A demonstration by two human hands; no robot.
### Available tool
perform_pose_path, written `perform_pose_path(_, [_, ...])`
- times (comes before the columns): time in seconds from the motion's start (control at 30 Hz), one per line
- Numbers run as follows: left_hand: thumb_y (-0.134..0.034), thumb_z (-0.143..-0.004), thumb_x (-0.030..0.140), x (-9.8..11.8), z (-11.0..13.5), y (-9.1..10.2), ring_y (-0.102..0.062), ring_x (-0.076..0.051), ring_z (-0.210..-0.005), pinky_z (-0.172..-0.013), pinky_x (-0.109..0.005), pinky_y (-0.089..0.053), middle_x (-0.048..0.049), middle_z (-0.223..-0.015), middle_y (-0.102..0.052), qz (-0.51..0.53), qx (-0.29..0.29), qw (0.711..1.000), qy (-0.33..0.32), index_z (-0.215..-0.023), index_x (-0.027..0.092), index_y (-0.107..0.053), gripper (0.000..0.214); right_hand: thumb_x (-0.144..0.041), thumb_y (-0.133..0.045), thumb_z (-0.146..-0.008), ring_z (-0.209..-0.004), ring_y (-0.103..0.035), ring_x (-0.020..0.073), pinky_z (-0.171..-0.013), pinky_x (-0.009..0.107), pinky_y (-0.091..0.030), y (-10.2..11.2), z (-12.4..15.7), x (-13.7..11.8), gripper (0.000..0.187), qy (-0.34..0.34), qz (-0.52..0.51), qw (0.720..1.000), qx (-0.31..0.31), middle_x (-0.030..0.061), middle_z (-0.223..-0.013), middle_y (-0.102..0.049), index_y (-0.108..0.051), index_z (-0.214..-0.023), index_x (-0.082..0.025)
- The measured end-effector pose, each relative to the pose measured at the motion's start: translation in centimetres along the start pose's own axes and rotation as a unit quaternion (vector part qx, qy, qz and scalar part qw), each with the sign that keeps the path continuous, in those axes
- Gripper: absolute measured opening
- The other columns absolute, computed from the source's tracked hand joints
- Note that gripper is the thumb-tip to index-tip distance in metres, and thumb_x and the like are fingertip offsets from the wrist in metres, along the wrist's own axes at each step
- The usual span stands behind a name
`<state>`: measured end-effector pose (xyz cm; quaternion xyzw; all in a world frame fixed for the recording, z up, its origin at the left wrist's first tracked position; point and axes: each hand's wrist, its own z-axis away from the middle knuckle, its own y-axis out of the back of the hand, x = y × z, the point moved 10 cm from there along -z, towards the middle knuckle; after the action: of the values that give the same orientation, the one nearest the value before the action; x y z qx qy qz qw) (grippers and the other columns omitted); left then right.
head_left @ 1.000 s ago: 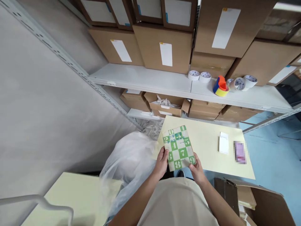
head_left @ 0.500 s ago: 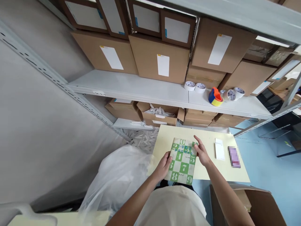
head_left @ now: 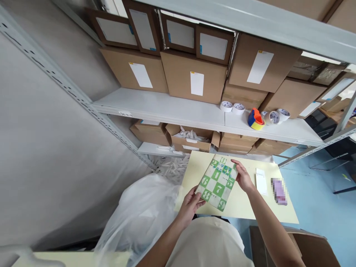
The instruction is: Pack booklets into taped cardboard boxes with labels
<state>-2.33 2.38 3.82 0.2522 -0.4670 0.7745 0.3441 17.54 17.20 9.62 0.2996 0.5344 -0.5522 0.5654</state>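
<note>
Since the earlier frame our left hand (head_left: 191,205) has slid down to the lower left corner of the green-and-white book (head_left: 217,181), and the book has swung so that its top leans to the right. Our right hand (head_left: 244,178) is up at the right edge, near the top corner. We have the book between both hands, held over the near part of the table (head_left: 193,174), cover up and tilted. Our left fingers are clamped on that lower corner, thumb on the cover; our right fingers are closed on the upper edge, though we cannot tell what those behind the cover are doing.

To handle it well, we should keep the grip light, since the cover looks worn, and let one hand bear the book while the other shifts. We would also keep it level as it turns and well apart from the white cards (head_left: 260,181) and the blurred purple item (head_left: 279,191) on our right.
</note>
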Motion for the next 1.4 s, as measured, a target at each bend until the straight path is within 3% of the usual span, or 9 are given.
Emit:
perform_pose_path(0.17, [-0.084, -0.063, 0.045, -1.1, -0.6, -1.6, -0.066, -0.015, -0.074, -0.067, -0.026, -0.052, -0.0026, -0.086, -0.071, 0.057, -0.039, 0.997, 0.035, -0.101, 0.021, -0.066, 0.048, -0.044, -0.064, -0.076, -0.058, -0.055, 0.0166, -0.06, 0.03, -0.047, 0.4, -0.8, -1.9, 0.056, 0.033, 0.015, 0.996, -0.086, -0.003, -0.063, -0.059, -0.057, -0.129, -0.026])
perform_pose_path(0.27, [-0.083, -0.067, 0.038, -2.4, -0.5, -3.0, -0.065, -0.014, -0.069, -0.062, -0.025, -0.051, -0.0016, -0.081, -0.069, 0.082, -0.092, 0.988, 0.088, -0.099, 0.02, -0.068, 0.039, -0.042, -0.081, -0.064, -0.085, -0.063, 0.0215, -0.078, 0.036, -0.05, -0.5, -1.4, -3.9, 0.068, 0.075, 0.072, 0.983, -0.151, 0.0022, -0.095, -0.067, -0.06, -0.127, -0.031])
perform_pose_path(0.43, [-0.077, -0.075, 0.032, -3.3, 0.0, -4.9, -0.067, -0.014, -0.074, -0.069, -0.024, -0.052, -0.005, -0.084, -0.071, 0.117, -0.124, 0.973, 0.154, -0.097, 0.015, -0.07, 0.028, -0.057, -0.083, -0.059, -0.13, -0.046, 0.0306, -0.102, 0.046, -0.041, -3.5, -1.9, -4.5, 0.062, 0.051, 0.07, 0.959, -0.271, 0.0078, -0.144, -0.048, -0.065, -0.112, -0.031])
perform_pose_path(0.57, [-0.071, -0.08, 0.038, -3.3, 0.3, -5.5, -0.07, -0.02, -0.083, -0.073, -0.027, -0.053, -0.0058, -0.09, -0.073, 0.091, -0.111, 0.972, 0.187, -0.111, 0.018, -0.067, 0.038, -0.041, -0.09, -0.058, -0.105, -0.064, 0.0247, -0.084, 0.041, -0.052, -4.9, -2.3, -2.7, 0.052, -0.004, -0.023, 0.952, -0.306, 0.005, -0.111, -0.068, -0.058, -0.098, -0.028])
perform_pose_path(0.7, [-0.068, -0.077, 0.053, -3.3, 0.9, -5.4, -0.067, -0.027, -0.102, -0.085, -0.037, -0.052, -0.0078, -0.105, -0.073, 0.011, -0.107, 0.973, 0.206, -0.121, 0.022, -0.063, 0.054, -0.038, -0.09, -0.058, -0.064, -0.063, 0.0115, -0.06, 0.023, -0.051, -4.2, -3.4, -1.6, 0.05, 0.001, -0.075, 0.96, -0.268, -0.0063, -0.074, -0.064, -0.055, -0.091, -0.027])
perform_pose_path(0.9, [-0.051, -0.077, 0.075, 3.3, 1.9, -6.8, -0.052, -0.032, -0.128, -0.108, -0.046, -0.039, -0.0105, -0.133, -0.062, -0.106, -0.188, 0.976, 0.017, -0.128, 0.021, -0.061, 0.075, -0.038, -0.092, -0.054, -0.059, -0.06, 0.0091, -0.054, 0.02, -0.05, -2.4, -4.6, -1.5, 0.051, -0.002, -0.088, 0.974, -0.207, -0.0086, -0.069, -0.061, -0.055, -0.087, -0.027])
perform_pose_path(1.13, [-0.078, -0.066, 0.045, 7.9, 1.3, -3.9, -0.066, -0.028, -0.107, -0.094, -0.04, -0.051, -0.0124, -0.131, -0.062, -0.371, 0.015, 0.915, -0.156, -0.137, 0.024, -0.051, 0.079, -0.038, -0.092, -0.053, -0.055, -0.056, 0.0087, -0.05, 0.018, -0.047, -2.4, -5.0, -1.6, 0.052, 0.006, -0.083, 0.983, -0.161, -0.0095, -0.064, -0.058, -0.055, -0.087, -0.027])
perform_pose_path(1.27, [-0.08, -0.062, 0.039, 7.7, 0.2, -1.1, -0.072, -0.024, -0.083, -0.078, -0.035, -0.057, -0.0088, -0.103, -0.073, -0.315, 0.124, 0.925, -0.173, -0.105, 0.021, -0.069, 0.047, -0.039, -0.09, -0.056, -0.059, -0.058, 0.0111, -0.053, 0.023, -0.051, -2.2, -5.0, -1.3, 0.048, 0.0, -0.05, 0.993, -0.104, -0.0069, -0.071, -0.062, -0.057, -0.088, -0.026])
perform_pose_path(1.4, [-0.082, -0.057, 0.045, 6.3, -0.7, 0.3, -0.071, -0.028, -0.091, -0.075, -0.034, -0.057, -0.0104, -0.096, -0.076, -0.219, 0.13, 0.957, -0.138, -0.091, 0.017, -0.072, 0.045, -0.05, -0.084, -0.061, -0.07, -0.063, 0.0167, -0.057, 0.028, -0.053, -3.0, -3.1, -1.1, 0.047, 0.012, -0.048, 0.995, -0.087, 0.0009, -0.088, -0.069, -0.062, -0.095, -0.026])
